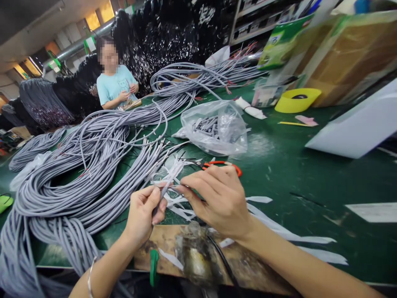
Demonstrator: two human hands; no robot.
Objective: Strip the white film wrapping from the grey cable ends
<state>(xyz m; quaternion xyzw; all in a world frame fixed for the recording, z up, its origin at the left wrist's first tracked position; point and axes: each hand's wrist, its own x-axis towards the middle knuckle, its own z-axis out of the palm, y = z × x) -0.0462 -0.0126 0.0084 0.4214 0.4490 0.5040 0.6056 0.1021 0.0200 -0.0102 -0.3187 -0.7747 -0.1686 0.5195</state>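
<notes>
My left hand [143,212] is closed round the end of a grey cable [163,191], with thumb and forefinger pinched near its tip. Facing it, my right hand [218,199] pinches a thin wire [175,186] that runs between the two hands at the cable end; its exact form is too small to make out. White strips [182,210] lie loose on the green table under and behind my fingers. Just beyond my right hand are orange-handled scissors or cutters [237,169], partly hidden by the knuckles.
Large coils of grey cable [62,194] cover the left side. A clear plastic bag [231,132] of small grey pieces stands behind my hands. A stained metal device [197,256] sits on a wooden board [248,265] at the front edge. Across the table is another person [115,85].
</notes>
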